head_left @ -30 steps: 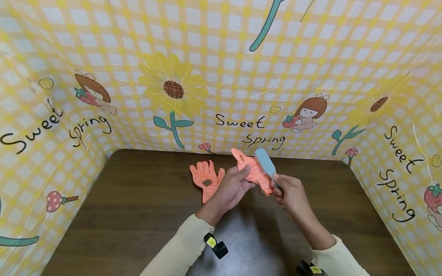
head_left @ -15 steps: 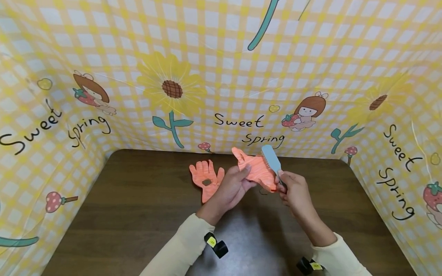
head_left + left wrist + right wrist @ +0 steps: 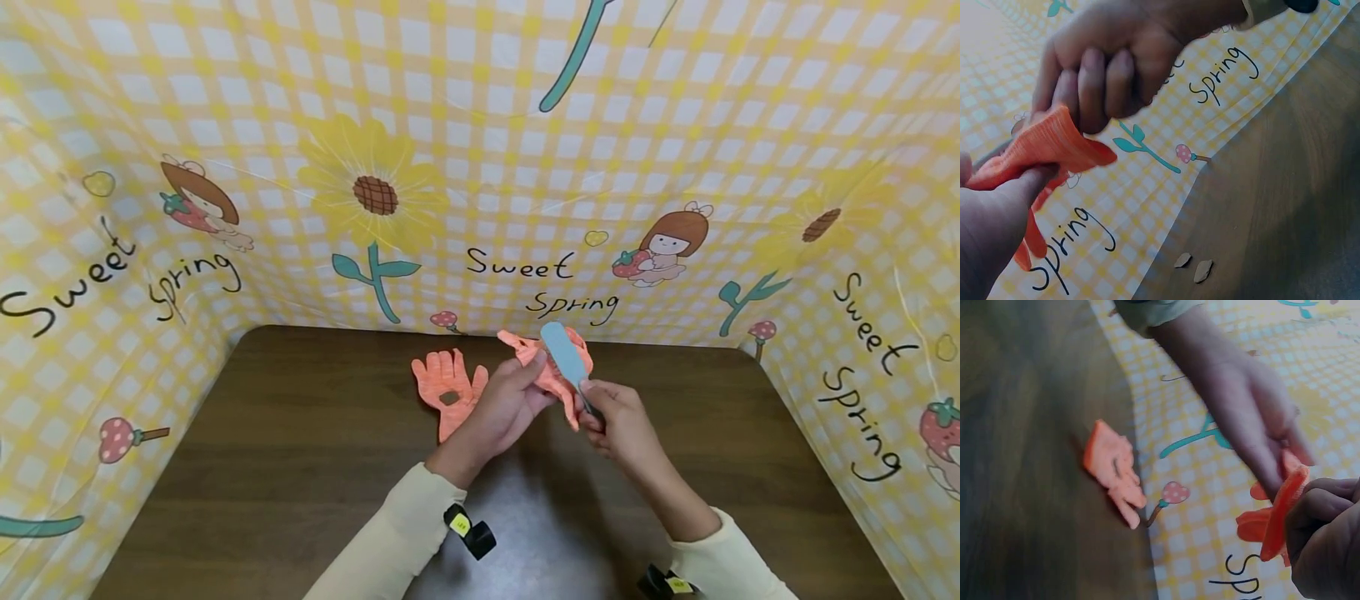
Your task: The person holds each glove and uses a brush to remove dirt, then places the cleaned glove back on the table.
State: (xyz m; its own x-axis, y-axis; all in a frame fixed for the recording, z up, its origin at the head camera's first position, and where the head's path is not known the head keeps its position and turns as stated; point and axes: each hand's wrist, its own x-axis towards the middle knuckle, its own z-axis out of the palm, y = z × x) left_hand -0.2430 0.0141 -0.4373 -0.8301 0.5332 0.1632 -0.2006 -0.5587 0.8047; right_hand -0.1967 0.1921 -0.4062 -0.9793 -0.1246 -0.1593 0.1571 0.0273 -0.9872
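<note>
In the head view my left hand (image 3: 508,408) pinches an orange knit glove (image 3: 557,385), its thumb on top of the fabric. My right hand (image 3: 618,421) grips the dark handle of a light-blue brush (image 3: 564,354). The brush lies bristles-down over the glove, and the fabric bunches up around its head. Above the table, the glove appears in the left wrist view as an orange cuff (image 3: 1041,147) with fingers dangling below. A second orange glove (image 3: 452,417) lies flat left of my left hand, a dark brown patch on its palm.
The brown wooden table (image 3: 300,500) meets a yellow checked cloth backdrop (image 3: 465,167) behind and at both sides. Two small brown flakes (image 3: 1203,270) lie on the table in the left wrist view.
The brush shifted slightly right, then came back left across the held glove, whose fabric is now creased and folded up. My left hand and the lying glove stay in place.
</note>
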